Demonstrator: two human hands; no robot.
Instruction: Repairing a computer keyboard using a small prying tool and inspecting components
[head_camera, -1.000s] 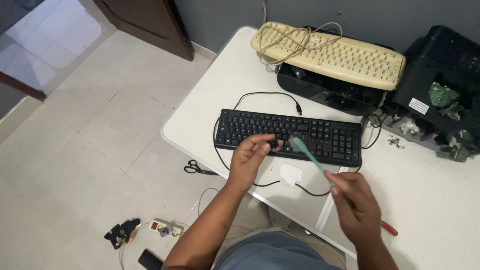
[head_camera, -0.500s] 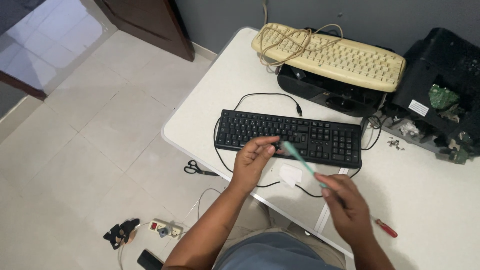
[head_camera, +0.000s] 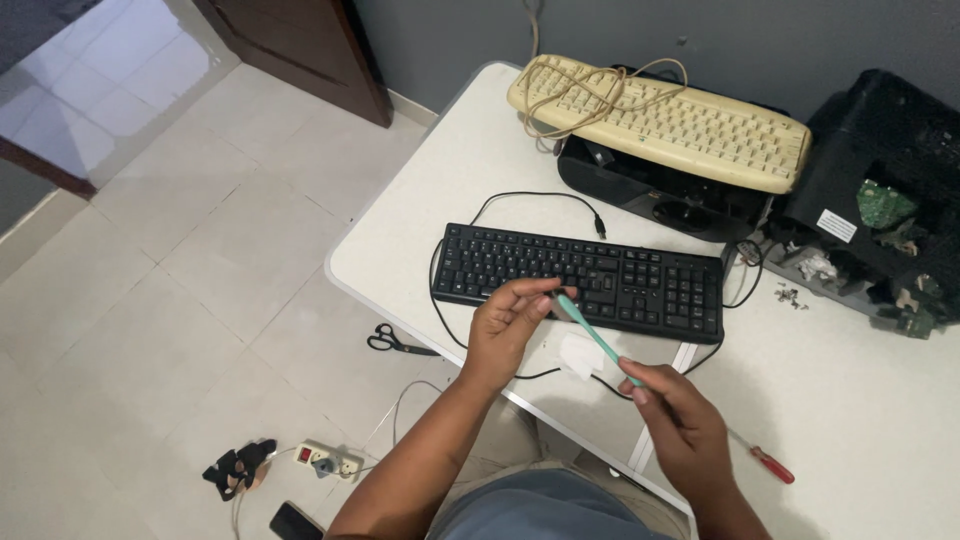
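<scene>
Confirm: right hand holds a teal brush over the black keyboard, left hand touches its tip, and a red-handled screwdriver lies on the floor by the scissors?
Not quite. The head view shows the red-handled screwdriver lying on the white table, beside the right hand, not on the floor by the scissors. The rest holds: teal brush, black keyboard, left hand at its tip.

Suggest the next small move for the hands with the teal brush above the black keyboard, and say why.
Probably lower the teal brush so its head meets the keys of the black keyboard. The right hand grips the handle end, the left hand pinches the head end, and the brush hangs just above the keyboard's front edge, not touching it. The left fingertips would likely need to let go first.
</scene>
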